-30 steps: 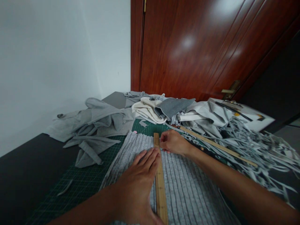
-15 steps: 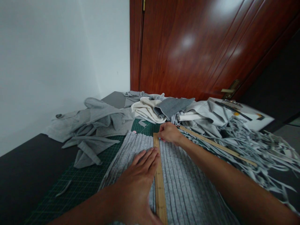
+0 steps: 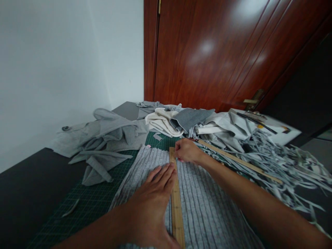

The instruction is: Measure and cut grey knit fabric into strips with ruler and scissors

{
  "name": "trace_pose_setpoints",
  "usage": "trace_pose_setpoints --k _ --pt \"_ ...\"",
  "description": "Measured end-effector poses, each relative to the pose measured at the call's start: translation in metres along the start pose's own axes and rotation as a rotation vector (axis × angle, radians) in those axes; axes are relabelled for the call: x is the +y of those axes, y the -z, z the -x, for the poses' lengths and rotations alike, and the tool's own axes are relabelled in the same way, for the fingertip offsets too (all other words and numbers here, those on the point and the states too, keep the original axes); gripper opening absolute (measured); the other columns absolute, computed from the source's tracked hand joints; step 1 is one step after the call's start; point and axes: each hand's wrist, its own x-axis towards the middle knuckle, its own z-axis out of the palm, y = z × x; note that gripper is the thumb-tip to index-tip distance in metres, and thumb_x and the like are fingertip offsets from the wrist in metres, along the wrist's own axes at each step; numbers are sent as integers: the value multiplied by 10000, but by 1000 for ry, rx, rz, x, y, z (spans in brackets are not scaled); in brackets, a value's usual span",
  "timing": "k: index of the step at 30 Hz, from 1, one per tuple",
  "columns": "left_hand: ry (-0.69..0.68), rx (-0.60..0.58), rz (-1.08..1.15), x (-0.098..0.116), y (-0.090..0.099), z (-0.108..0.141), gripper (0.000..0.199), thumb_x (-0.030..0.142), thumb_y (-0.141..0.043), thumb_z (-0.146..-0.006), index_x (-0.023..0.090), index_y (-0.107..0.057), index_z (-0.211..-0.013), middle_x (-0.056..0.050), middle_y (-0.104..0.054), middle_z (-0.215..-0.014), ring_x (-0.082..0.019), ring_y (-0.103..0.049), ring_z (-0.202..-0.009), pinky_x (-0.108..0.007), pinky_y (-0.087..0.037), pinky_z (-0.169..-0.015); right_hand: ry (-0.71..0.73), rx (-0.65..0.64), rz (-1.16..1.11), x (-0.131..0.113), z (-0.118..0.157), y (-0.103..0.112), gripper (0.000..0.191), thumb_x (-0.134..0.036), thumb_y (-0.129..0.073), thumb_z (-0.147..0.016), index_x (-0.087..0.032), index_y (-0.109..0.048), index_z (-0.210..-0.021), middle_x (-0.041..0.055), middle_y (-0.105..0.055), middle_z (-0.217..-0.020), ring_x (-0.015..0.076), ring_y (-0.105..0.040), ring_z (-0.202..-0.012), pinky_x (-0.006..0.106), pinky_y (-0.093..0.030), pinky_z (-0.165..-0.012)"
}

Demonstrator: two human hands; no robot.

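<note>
My spread left hand (image 3: 153,200) must pin the long tan wooden ruler (image 3: 176,207) to grey ribbed fabric (image 3: 199,207); what my curled right hand (image 3: 188,149) pinches is unclear.

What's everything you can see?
ribbed knit: one, grey, front
wooden ruler: one, tan, on knit
wooden strip: one, tan, right
cutting mat: one, green, under knit
fabric scraps: several, grey and cream, left, back
fabric strips: many, grey, right
small thing: one, pink, knit's corner
table: one, dark, beneath
panel: one, white, right
small items: several, mixed, on panel
wall: one, white, left
door: one, reddish, behind
door handle: one, brass, right
left hand: one, on ruler and knit
right hand: one, beside ruler
</note>
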Motion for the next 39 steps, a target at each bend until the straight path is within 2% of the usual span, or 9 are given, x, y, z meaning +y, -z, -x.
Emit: trace_pose_setpoints --k 3,6,8,10,13,17,22,30,39 --pt "-35 29 -4 -6 -4 3 1517 971 -653 -588 149 3 -1681 -150 94 -1731 -411 1 -1605 -545 -38 -1316 -12 80 0 1 -11 6 312 -328 -687 -1024 -181 -658 -1298 100 -678 -1319 274 -706 -1082 466 -615 -899" --pt "-65 52 -4 -11 -8 4 1499 970 -644 -606 164 24 -1680 -132 100 -1736 -394 -6 -1610 -520 -27 -1319 -5 90 -17 4 -10 9 296 -336 -680 -1031 -174 -663 -1278 94 -692 -1277 252 -718 -1028 442 -626 -859" --pt "-69 54 1 -12 -9 4 1505 972 -643 -604 167 37 -1679 -132 99 -1737 -395 -9 -1610 -517 -29 -1319 15 54 -41 6 1 7 207 -318 -694 -1019 -150 -701 -1139 55 -747 -1057 193 -732 -827 347 -627 -716" --pt "-66 53 8 -11 -10 4 1512 973 -645 -599 166 44 -1678 -134 93 -1738 -401 -8 -1609 -519 -31 -1319 47 9 -75 7 15 3 111 -243 -744 -947 -152 -708 -895 -20 -720 -723 137 -669 -576 238 -538 -526" --pt "-57 54 14 -9 -9 3 1519 976 -648 -587 163 25 -1680 -146 67 -1741 -415 -13 -1606 -538 -26 -1316 104 -19 -128 7 32 -6 208 -116 -737 -795 -195 -615 -646 -84 -588 -452 109 -570 -410 197 -383 -399" --pt "-48 34 21 -5 -4 2 1541 980 -656 -566 138 -2 -1679 -161 54 -1739 -411 -6 -1608 -542 -11 -1315 146 56 -154 7 32 -12 202 -114 -705 -736 -214 -577 -616 -90 -576 -434 111 -566 -420 199 -366 -424" --pt "-50 39 20 -4 -2 4 1523 977 -650 -582 153 12 -1677 -148 78 -1737 -394 -1 -1610 -519 -19 -1317 135 194 -147 7 24 -5 221 -55 -650 -709 -220 -546 -604 -90 -535 -405 103 -506 -407 205 -345 -441" --pt "-40 25 14 -4 -4 1 1545 978 -664 -553 113 -55 -1680 -170 39 -1738 -405 -3 -1607 -535 -2 -1316 111 44 -163 2 48 -11 218 -85 -679 -712 -223 -559 -594 -81 -570 -421 120 -566 -394 196 -357 -401" --pt "-47 36 21 -4 -4 3 1533 981 -649 -571 112 -45 -1680 -164 49 -1735 -387 -5 -1612 -525 -10 -1318 134 231 -102 1 40 -9 236 -81 -691 -721 -225 -556 -592 -82 -544 -427 115 -515 -427 229 -355 -478"
